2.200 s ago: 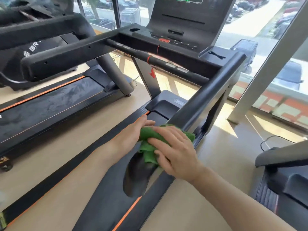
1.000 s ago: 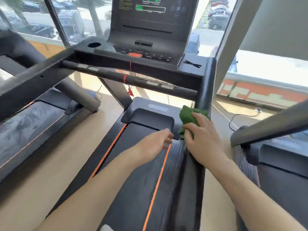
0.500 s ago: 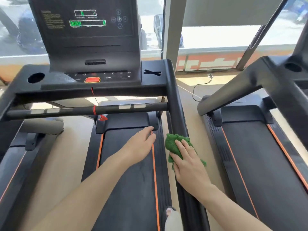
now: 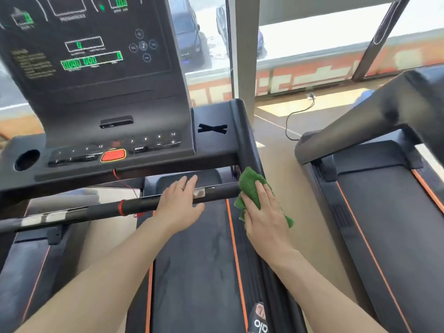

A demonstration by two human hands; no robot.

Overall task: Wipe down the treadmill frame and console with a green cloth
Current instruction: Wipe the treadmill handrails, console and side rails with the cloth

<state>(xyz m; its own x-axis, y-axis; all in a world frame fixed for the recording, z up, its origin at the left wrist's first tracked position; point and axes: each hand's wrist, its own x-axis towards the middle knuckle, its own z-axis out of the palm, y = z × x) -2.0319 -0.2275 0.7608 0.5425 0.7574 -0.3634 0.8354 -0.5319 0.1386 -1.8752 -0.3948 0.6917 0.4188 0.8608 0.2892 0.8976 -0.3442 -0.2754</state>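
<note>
My right hand presses a crumpled green cloth against the treadmill's right handrail, just below where the rail meets the crossbar. My left hand lies flat on the black crossbar, fingers apart, holding nothing. The black console rises ahead, with green lit readouts, a row of buttons and a red stop button. Under my arms runs the black belt with orange side stripes.
Another treadmill stands close on the right, and part of one on the left. A cup hole sits at the console's left. A red safety cord hangs below the console. My sandalled foot rests on the side rail. Windows ahead.
I have come closer to the console. My right hand has slid the cloth up the right handrail towards the crossbar. My left hand has come off the cloth and now rests on the crossbar.
</note>
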